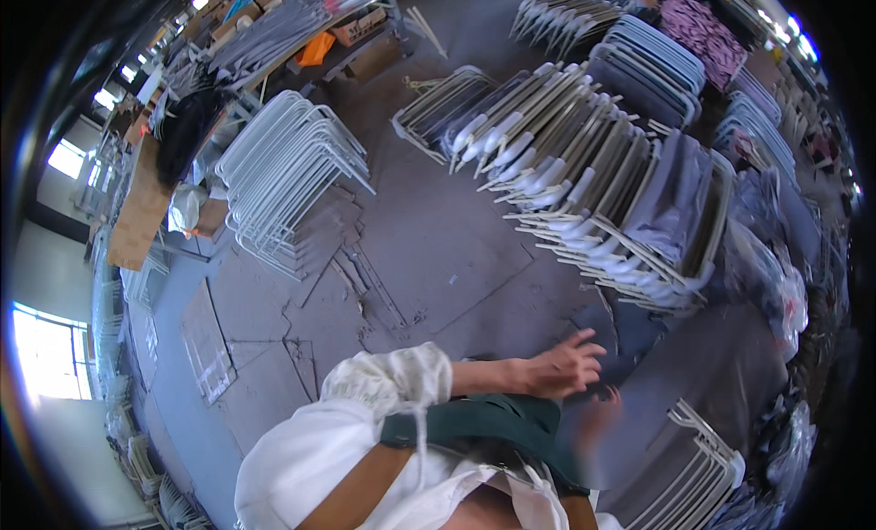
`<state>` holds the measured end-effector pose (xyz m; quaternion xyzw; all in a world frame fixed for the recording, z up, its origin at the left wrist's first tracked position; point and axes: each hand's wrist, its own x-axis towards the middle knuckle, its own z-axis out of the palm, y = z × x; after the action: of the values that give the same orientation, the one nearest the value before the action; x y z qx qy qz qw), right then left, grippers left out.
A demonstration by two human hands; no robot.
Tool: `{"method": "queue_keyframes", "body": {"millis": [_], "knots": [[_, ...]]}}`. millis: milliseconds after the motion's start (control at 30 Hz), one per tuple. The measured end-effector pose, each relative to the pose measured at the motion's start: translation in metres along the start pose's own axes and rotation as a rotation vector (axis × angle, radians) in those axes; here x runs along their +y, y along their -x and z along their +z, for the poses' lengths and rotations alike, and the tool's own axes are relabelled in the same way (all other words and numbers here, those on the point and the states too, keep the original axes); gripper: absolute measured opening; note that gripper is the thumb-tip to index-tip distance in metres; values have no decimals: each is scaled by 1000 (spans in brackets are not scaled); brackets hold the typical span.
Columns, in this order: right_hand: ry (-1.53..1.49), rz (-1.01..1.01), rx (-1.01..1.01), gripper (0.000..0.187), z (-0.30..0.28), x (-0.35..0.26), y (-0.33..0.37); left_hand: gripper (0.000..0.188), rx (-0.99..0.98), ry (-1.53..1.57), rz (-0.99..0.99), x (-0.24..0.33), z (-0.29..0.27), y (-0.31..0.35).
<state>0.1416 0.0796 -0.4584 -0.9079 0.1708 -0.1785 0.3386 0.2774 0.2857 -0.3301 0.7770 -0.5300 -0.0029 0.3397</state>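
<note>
My left hand [564, 366] reaches out to the right in front of my body, its fingers spread and nothing in it. Just below it, my right hand [598, 422] is smeared by motion; its fingers are partly lifted, and I cannot tell whether they hold anything. Both hands hang in the air near a broad dark grey sheet [721, 375] at the right. Nearest to the right hand, white tubular metal frames [703, 466] lie together at the lower right. Beyond the hands leans a long row of folded frames with grey fabric [584, 183], white padding on their tubes.
A stack of pale bent-tube frames [292, 174] stands at the far left. Behind it is a cluttered table [301, 37] with cartons and an orange piece. Flattened cardboard [392, 274] covers the floor ahead. Clear plastic bags [776, 283] lie along the right side.
</note>
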Motion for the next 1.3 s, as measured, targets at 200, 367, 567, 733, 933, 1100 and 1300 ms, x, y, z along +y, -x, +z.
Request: {"method": "queue_keyframes", "body": {"millis": [200, 367, 567, 733, 933, 1100, 1300], "knots": [[-168, -4, -373, 22, 164, -140, -77, 22, 199, 14, -289, -135, -104, 102], [-151, 63, -523, 14, 311, -213, -165, 21, 250, -96, -465, -334, -199, 165], [-46, -102, -578, 11, 640, -308, -325, 27, 215, -36, -918, -618, -307, 289], [-328, 133, -811, 14, 955, -441, -426, 41, 374, 30, -1307, -860, -327, 414], [-703, 694, -1165, 26, 1217, -549, -444, 60, 489, 351, -1674, -1175, -349, 581], [-950, 817, -1168, 65, 1434, -577, -447, 67, 751, 335, -1638, -1410, -342, 696], [-653, 936, -693, 89, 1631, -561, -456, 75, 326, 753, -1670, -1585, -325, 698]]}}
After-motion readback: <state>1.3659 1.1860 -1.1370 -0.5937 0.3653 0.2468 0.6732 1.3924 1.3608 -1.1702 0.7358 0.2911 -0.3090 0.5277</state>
